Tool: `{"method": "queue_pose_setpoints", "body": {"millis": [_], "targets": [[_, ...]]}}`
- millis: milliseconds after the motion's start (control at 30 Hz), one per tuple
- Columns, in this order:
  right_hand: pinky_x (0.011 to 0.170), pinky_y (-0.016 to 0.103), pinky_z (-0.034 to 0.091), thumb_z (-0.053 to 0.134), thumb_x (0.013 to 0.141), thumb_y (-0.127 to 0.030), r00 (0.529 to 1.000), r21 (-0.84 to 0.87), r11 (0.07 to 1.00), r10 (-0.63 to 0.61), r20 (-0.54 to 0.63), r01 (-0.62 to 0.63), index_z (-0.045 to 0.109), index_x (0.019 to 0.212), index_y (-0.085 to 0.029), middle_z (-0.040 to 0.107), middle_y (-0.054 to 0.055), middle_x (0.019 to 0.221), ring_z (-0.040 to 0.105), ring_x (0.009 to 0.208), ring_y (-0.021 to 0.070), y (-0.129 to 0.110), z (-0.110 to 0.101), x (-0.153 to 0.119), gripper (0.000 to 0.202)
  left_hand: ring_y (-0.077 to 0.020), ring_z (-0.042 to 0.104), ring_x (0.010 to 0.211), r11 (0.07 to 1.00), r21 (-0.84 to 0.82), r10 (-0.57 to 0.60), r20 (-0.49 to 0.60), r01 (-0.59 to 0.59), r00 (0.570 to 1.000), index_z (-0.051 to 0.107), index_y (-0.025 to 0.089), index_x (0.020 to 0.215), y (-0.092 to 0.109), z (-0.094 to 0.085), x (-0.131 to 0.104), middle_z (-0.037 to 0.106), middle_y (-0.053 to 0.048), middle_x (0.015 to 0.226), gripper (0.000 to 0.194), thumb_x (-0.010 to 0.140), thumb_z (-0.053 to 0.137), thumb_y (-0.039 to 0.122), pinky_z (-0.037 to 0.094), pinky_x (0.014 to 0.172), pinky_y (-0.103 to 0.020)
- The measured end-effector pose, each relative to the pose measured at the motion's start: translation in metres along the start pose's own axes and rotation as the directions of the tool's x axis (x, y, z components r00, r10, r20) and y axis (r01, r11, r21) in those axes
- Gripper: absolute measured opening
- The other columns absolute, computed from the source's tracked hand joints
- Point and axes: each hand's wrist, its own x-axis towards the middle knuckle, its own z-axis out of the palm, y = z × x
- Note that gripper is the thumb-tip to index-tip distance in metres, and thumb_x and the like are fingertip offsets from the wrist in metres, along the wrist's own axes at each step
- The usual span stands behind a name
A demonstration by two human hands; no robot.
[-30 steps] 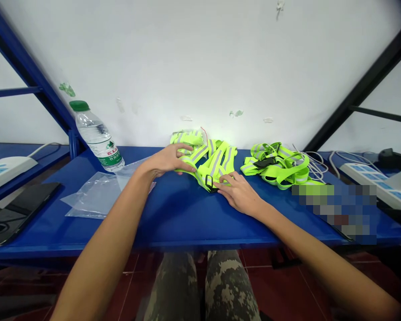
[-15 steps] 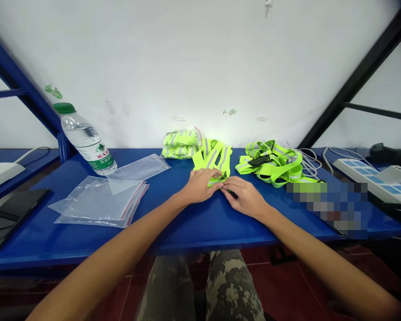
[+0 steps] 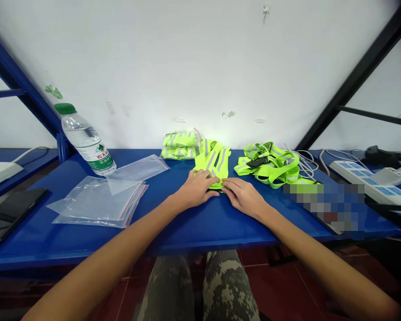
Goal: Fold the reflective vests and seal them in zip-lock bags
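Note:
A neon yellow-green strap bundle with grey reflective stripes (image 3: 217, 159) lies folded on the blue table, between and beyond both hands. My left hand (image 3: 197, 188) rests its fingers on the near left part of the bundle, its thumb stretched out on the near side. My right hand (image 3: 243, 195) has its fingers pressed together on the near right edge of the same bundle. Just left of it sits a packed bag of similar straps (image 3: 179, 146) with a red edge. A loose tangle of straps with a black buckle (image 3: 274, 162) lies to the right.
Clear zip bags (image 3: 96, 200) are stacked on the left of the table (image 3: 194, 232). A green-capped water bottle (image 3: 90, 142) stands behind them. White power strips (image 3: 370, 183), cables and a blurred-out patch are at right.
The near end of the strap bundle now lies flatter, where it was folded up between the fingers. My left thumb has moved off the strap end and nearer to me.

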Motion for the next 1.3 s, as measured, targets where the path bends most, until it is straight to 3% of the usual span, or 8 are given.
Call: {"method": "queue_pose_setpoints", "body": {"millis": [200,433,567,667,800,900,1067,1300], "targets": [[0.094,0.045,0.054,0.059,0.092,-0.036,1.0,0.058,0.998,0.019,0.017,-0.019,0.057,0.12,-0.016,0.067,0.015,0.118,0.064,0.11,0.0277,-0.001,-0.001,-0.001,0.034,-0.0265,0.053,0.104,0.968,0.244,0.037,0.055,-0.05,0.998,0.053,0.022,0.127,0.007,0.002,-0.001,0.057,-0.014,0.114,0.041,0.101,0.03,0.045,0.046,0.085,-0.037],[0.091,0.043,0.054,0.053,0.096,-0.031,0.999,0.054,0.998,0.03,-0.014,-0.029,0.055,0.121,-0.015,0.068,0.015,0.114,0.065,0.107,0.0276,0.0,0.002,0.003,0.03,-0.0254,0.058,0.1,0.968,0.248,0.036,0.058,-0.05,0.998,0.051,0.019,0.129,0.009,-0.002,0.0,0.06,-0.014,0.111,0.045,0.103,0.021,0.039,0.05,0.078,-0.033],[0.086,0.04,0.054,0.046,0.099,-0.029,0.999,0.07,0.997,0.034,-0.022,-0.033,0.057,0.116,-0.015,0.07,0.014,0.106,0.067,0.098,0.0257,0.0,0.002,0.003,0.024,-0.0257,0.062,0.1,0.987,0.162,0.01,0.057,-0.02,0.998,0.055,0.018,0.126,0.012,-0.007,0.001,0.064,-0.013,0.108,0.045,0.103,0.023,0.04,0.051,0.079,-0.034],[0.081,0.036,0.053,0.044,0.1,-0.031,0.998,0.142,0.988,0.058,0.002,-0.058,0.061,0.109,-0.016,0.071,0.012,0.099,0.067,0.09,0.0234,0.0,0.001,0.003,0.025,-0.025,0.064,0.101,0.999,0.02,-0.038,-0.041,0.039,0.998,0.055,0.019,0.127,0.01,-0.012,0.0,0.065,-0.011,0.11,0.047,0.102,0.024,0.046,0.05,0.084,-0.036],[0.065,0.029,0.051,0.051,0.096,-0.043,0.966,0.294,0.924,0.257,-0.003,-0.245,0.068,0.102,-0.016,0.073,0.008,0.088,0.064,0.066,0.0177,0.002,-0.001,0.005,0.032,-0.0242,0.059,0.115,0.974,-0.199,-0.16,-0.249,0.111,0.955,0.052,0.018,0.129,0.006,-0.011,-0.002,0.063,-0.012,0.124,0.049,0.098,0.035,0.052,0.045,0.099,-0.035],[0.051,0.027,0.045,0.054,0.092,-0.052,0.923,0.379,0.847,0.381,0.056,-0.373,0.071,0.1,-0.016,0.073,0.004,0.079,0.055,0.049,0.0134,0.002,-0.001,0.006,0.04,-0.0251,0.06,0.114,0.95,-0.222,-0.273,-0.265,0.217,0.925,0.055,0.02,0.122,0.005,-0.004,0.0,0.065,-0.01,0.119,0.048,0.094,0.043,0.058,0.045,0.098,-0.035],[0.063,0.03,0.051,0.05,0.095,-0.05,0.937,0.356,0.87,0.343,0.062,-0.342,0.073,0.099,-0.016,0.075,0.007,0.087,0.065,0.067,0.0193,0.0,0.002,0.007,0.041,-0.0238,0.066,0.098,0.918,-0.193,-0.385,-0.216,0.347,0.897,0.056,0.023,0.107,0.008,0.009,0.004,0.07,-0.006,0.099,0.043,0.098,0.032,0.057,0.047,0.083,-0.032],[0.095,0.044,0.053,0.048,0.098,-0.03,0.978,0.164,0.973,0.183,-0.096,-0.166,0.069,0.111,-0.015,0.069,0.014,0.112,0.064,0.107,0.0257,-0.008,0.006,0.005,0.029,-0.0228,0.064,0.091,0.9,-0.16,-0.428,-0.156,0.405,0.89,0.057,0.021,0.099,0.006,0.016,0.008,0.067,-0.007,0.091,0.044,0.101,0.026,0.052,0.045,0.079,-0.033]]}}
